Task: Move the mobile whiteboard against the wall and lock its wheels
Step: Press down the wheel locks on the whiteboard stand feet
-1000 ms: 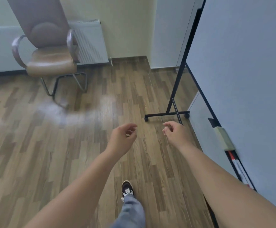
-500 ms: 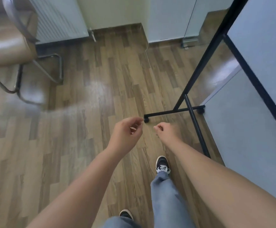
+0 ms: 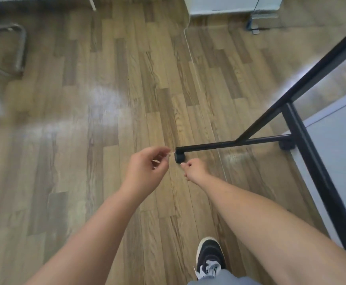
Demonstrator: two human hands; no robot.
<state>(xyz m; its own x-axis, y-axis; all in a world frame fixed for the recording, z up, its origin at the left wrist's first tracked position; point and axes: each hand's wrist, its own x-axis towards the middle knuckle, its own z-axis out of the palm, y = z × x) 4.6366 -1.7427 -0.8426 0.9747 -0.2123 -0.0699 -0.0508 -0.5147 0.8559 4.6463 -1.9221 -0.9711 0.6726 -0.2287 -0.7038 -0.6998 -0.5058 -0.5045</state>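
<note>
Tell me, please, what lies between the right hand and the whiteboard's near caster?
Nothing: in the head view only a short stretch of bare wood floor separates the right hand from the near caster.

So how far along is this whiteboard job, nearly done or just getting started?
The moving looks done: the whiteboard frame stands beside the pale wall on the right. In hand: both hands reach toward the near wheel; the right hand is closest, the left hand hovers beside it, neither touching. Left: locking that wheel and the far wheel; their locks cannot be made out.

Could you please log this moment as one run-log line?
left hand: empty, near caster | right hand: empty, reaching caster | whiteboard frame: untouched | lock state: unclear
</note>
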